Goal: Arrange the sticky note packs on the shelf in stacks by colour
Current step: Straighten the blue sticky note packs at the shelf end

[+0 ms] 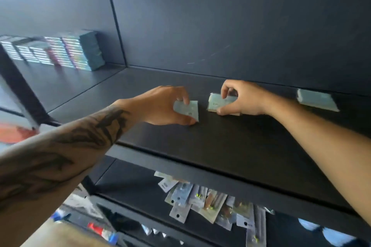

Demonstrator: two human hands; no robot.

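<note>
Packs of pale blue-green sticky notes lay on the dark shelf [230,146]: at nine o'clock from centre, the left hand [160,106] pinched one pack [187,109] between fingertips and thumb, its lower edge touching the board. Just beside it at three o'clock, the right hand [243,98] gripped a second pack [215,102] with curled fingers above and thumb below, slightly tilted on the shelf. Well apart at three o'clock, a third pack [317,99] rested untouched near the back wall, while hanging blister packets [202,200] crowded the lower shelf at six o'clock.
</note>
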